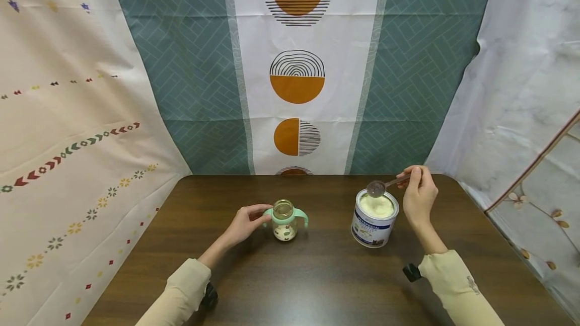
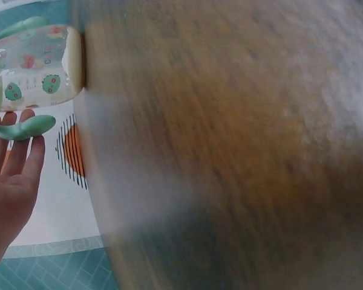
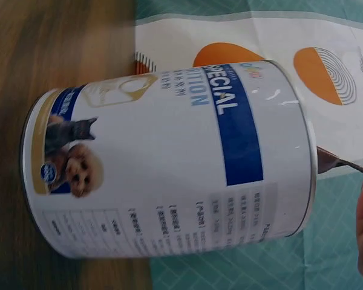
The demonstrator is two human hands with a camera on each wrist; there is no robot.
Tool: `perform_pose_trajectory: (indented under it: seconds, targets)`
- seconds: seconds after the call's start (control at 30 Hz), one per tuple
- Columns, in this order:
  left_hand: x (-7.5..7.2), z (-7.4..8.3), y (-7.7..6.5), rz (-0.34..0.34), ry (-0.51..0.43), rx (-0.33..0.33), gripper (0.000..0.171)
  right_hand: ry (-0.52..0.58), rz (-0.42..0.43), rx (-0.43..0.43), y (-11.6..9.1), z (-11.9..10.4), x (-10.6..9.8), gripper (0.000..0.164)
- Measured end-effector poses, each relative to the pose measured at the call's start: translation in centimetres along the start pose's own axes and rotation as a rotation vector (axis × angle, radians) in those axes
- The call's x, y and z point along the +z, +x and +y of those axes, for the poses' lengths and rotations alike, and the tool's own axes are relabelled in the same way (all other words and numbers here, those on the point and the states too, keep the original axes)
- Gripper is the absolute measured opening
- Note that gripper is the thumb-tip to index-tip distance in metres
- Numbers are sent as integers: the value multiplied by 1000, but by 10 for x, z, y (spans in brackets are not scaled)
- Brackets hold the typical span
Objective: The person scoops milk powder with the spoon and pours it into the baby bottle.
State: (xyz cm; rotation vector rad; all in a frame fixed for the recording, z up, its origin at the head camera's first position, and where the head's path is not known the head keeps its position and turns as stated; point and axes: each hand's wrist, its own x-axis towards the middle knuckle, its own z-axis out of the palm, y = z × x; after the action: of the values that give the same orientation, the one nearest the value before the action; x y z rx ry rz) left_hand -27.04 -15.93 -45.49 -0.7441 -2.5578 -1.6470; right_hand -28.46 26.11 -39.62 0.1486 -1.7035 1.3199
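A baby bottle (image 1: 285,230) with green handles stands uncapped on the table, a pale layer at its bottom. My left hand (image 1: 243,223) holds it by the left handle (image 2: 33,127), fingers behind that handle in the left wrist view. To the right stands an open milk powder can (image 1: 369,233), filled near the rim with pale yellow powder (image 1: 378,207). My right hand (image 1: 419,199) pinches the thin handle of a translucent measuring scoop (image 1: 376,188), its bowl over the can's far rim. In the right wrist view the can (image 3: 169,175) hides most of the scoop.
The dark wooden table (image 1: 317,275) ends at a patterned cloth (image 1: 296,130) hanging behind it. Cream cloth (image 1: 81,165) hangs along the left, a marbled one (image 1: 512,114) along the right. Dark bands sit at both sleeve cuffs.
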Motion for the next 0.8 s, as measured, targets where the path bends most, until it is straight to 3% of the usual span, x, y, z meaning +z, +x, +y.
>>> perform_pose_trajectory:
  seconds: [0.23, 0.43, 0.57, 0.8]
  targets:
    - [0, 1, 1, 5, -3, 7, 29, -152, -76, -292, -6, 0, 1, 23]
    - [0, 0, 0, 6, -1, 3, 29, -220, -124, -500, -10, 2, 2, 26]
    - [1, 0, -1, 8, -2, 8, 29, -221, -157, -547, -12, 4, 2, 29]
    - [0, 2, -1, 4, 1, 3, 29, -229, -195, -548, -18, 5, 6, 19]
